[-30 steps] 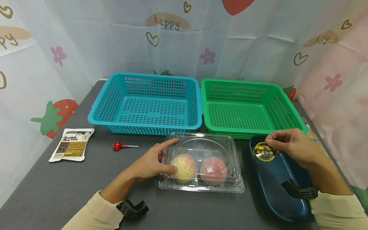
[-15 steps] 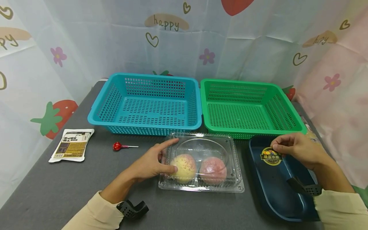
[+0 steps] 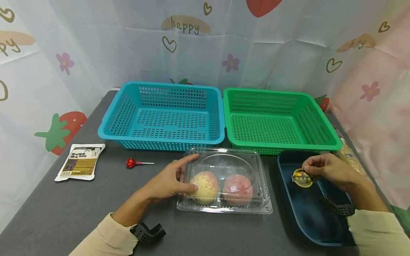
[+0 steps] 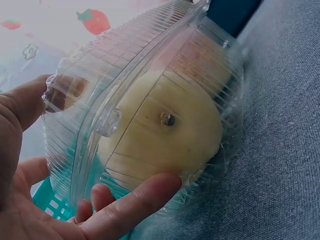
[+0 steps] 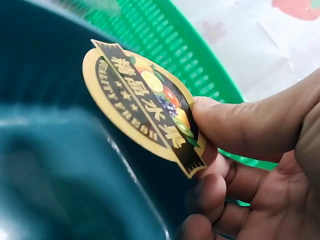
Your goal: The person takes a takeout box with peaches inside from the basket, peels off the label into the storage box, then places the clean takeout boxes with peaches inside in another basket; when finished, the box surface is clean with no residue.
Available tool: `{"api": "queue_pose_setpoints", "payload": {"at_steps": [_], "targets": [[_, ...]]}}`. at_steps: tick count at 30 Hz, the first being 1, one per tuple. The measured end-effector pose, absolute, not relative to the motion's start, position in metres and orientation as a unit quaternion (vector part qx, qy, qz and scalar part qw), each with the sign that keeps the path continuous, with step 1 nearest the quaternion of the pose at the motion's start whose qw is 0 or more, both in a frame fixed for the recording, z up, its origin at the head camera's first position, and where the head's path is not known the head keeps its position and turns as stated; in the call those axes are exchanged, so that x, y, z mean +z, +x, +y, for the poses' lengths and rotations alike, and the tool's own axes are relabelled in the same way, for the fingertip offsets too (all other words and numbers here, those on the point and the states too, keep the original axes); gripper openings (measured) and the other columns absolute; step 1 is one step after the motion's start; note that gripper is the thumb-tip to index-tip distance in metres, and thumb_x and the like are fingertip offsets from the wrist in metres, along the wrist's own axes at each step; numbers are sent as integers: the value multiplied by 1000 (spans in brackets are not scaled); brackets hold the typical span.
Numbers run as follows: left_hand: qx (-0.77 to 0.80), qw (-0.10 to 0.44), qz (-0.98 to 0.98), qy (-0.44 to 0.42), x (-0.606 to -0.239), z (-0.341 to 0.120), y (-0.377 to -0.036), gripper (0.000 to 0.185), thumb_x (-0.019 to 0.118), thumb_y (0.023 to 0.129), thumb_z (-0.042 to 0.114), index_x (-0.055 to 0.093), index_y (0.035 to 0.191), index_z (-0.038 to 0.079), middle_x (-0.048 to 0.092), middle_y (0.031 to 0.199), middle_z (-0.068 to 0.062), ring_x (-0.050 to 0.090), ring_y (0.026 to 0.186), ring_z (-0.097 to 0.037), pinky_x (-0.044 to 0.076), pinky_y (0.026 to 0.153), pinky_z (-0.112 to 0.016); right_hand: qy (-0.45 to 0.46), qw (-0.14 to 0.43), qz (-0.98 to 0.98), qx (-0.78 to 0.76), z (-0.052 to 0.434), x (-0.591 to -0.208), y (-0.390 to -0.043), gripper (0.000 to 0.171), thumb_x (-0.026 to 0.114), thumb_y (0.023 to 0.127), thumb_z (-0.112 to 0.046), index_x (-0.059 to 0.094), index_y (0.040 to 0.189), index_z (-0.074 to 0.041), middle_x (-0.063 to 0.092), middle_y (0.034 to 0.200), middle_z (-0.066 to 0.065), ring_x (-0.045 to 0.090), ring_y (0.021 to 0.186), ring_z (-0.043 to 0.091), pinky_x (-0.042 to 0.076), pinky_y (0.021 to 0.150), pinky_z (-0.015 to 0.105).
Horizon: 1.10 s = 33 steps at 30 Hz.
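Far to the left of the left hand, a flat printed sachet (image 3: 80, 161) lies on the grey counter (image 3: 64, 213); nearer that hand, a red lollipop (image 3: 130, 163) lies with its stick pointing toward the hand. Beyond the hand stands a blue basket (image 3: 161, 115), with a green basket (image 3: 275, 119) just beside it.

The left hand (image 3: 168, 181) rests against the left end of a clear clamshell box (image 3: 225, 181). Its forefinger lies stretched along the box's top edge and its thumb presses the near wall, so the fingers are fairly straight and spread about the box's corner rather than closed round it. The left wrist view confirms this: the thumb (image 4: 135, 200) lies against the ribbed plastic (image 4: 150, 100) and a fingertip touches the far edge. Inside the box, just past the fingertips, sits a yellowish fruit (image 3: 205, 185) flecked with red, and beside it a pinker fruit (image 3: 237, 188); the two appear to touch.

To the right of the box lies a dark blue tray (image 3: 301, 213), just in front of the green basket. The right hand (image 3: 331, 170) hovers over the tray's far end, thumb and forefinger pinching one edge of a round gold-and-black sticker (image 3: 302, 177). The right wrist view shows the sticker (image 5: 145, 102) held tilted above the tray's floor (image 5: 55, 165), clear of it, with the remaining fingers (image 5: 215, 192) curled beneath.
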<state>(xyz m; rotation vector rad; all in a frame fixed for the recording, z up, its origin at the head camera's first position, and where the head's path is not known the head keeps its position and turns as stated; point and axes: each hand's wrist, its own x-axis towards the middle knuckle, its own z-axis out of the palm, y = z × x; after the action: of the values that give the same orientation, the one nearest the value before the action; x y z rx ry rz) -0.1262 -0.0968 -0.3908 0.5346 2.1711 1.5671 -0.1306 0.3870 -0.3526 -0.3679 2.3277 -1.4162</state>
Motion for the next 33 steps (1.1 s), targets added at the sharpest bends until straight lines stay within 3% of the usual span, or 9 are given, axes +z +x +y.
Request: {"api": "queue_pose_setpoints", "payload": {"at_steps": [16,33], "targets": [[560,203,781,187,-391,-97,-126,85,82,77,23,37,150,24,27,144,-23,37,114,-42,43,84,-49,-83,254,852,-450,388,-372,-136,19,53,98,-5,61,98,12,60,79,6,55,67,16,48,60,33],[569,211,773,187,-392,-98,-126,85,82,78,21,37,150,25,28,139,-23,43,105,-38,46,74,-39,-63,246,878,-405,382,-385,-135,15,55,96,-4,63,96,9,59,79,7,52,67,17,47,59,31]]}}
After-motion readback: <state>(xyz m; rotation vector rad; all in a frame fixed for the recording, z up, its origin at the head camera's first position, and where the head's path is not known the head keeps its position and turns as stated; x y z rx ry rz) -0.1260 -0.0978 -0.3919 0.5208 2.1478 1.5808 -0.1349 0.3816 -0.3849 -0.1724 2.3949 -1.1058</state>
